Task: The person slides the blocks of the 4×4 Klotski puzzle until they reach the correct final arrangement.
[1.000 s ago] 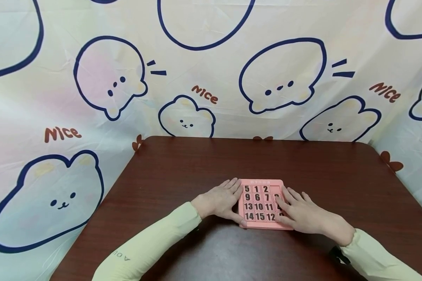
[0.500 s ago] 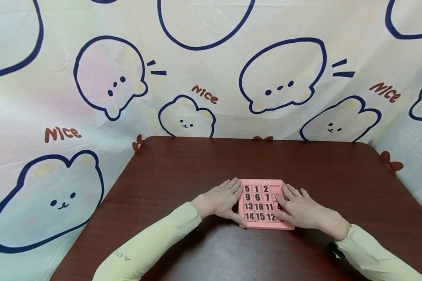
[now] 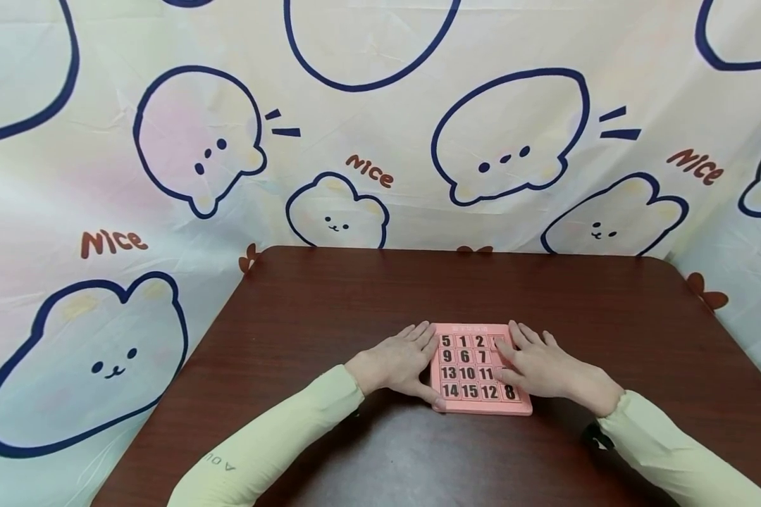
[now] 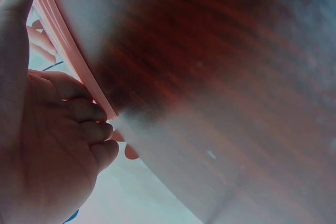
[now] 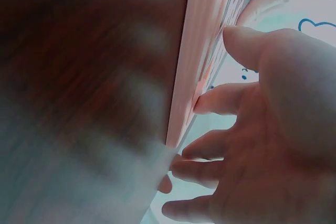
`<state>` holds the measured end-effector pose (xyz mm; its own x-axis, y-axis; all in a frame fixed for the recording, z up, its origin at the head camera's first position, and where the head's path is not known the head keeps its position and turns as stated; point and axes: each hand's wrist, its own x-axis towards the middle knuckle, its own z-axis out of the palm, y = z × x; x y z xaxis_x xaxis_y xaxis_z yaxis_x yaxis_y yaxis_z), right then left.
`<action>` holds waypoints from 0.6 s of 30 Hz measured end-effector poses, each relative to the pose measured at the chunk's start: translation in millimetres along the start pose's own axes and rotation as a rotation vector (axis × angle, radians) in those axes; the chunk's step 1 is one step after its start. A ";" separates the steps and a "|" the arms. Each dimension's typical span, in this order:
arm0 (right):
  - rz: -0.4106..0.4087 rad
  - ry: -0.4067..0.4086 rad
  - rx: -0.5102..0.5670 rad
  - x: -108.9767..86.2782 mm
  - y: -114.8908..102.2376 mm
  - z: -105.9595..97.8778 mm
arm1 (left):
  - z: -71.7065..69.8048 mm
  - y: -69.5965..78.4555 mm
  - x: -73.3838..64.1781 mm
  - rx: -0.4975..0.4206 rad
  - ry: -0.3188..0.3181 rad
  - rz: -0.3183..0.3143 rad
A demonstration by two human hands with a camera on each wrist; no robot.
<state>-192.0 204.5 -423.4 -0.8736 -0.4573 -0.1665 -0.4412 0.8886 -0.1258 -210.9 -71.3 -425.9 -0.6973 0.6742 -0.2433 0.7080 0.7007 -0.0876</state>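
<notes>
A pink number slide puzzle (image 3: 472, 407) lies flat on the table, with black numbers on its square tiles. My left hand (image 3: 396, 360) rests along its left side, fingers extended at the far corner and thumb on the near corner. In the left wrist view, the fingertips of the left hand (image 4: 68, 140) touch the frame's edge. My right hand (image 3: 548, 366) lies over the right column, index fingertip at the top right cell and thumb lower down. The 8 tile (image 3: 510, 392) shows at the bottom right; the fingers cover other tiles in that column.
The dark brown table (image 3: 355, 303) extends around the puzzle on all sides. Behind it and at both sides hangs a pale curtain (image 3: 406, 127) printed with cartoon bears. A black band (image 3: 596, 435) shows at the right sleeve's cuff.
My right hand has shifted away from me along the right column. Its index fingertip now covers the top right cell, which looked bare before, and the 8 is uncovered. The left hand stays put.
</notes>
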 end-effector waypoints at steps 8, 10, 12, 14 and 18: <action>0.009 0.011 0.024 -2.1 4.1 0.1 | 2.0 0.5 0.7 -0.001 -0.004 0.005; 0.011 0.024 0.016 -5.9 4.6 -0.6 | 2.3 0.1 0.8 -0.005 -0.001 0.009; 0.012 0.037 0.011 -10.8 4.5 -1.8 | 2.5 -0.3 0.7 -0.008 0.003 0.012; 0.009 0.044 0.006 -16.4 3.7 -3.6 | 2.8 -0.7 0.6 -0.004 0.009 0.012; -0.010 0.048 0.009 -29.0 -0.2 -6.3 | 2.8 -1.0 0.6 -0.005 0.018 0.009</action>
<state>-167.9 217.8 -412.4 -0.8779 -0.4640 -0.1184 -0.4485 0.8833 -0.1364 -211.7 -72.2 -428.6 -0.6931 0.6842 -0.2268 0.7135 0.6960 -0.0807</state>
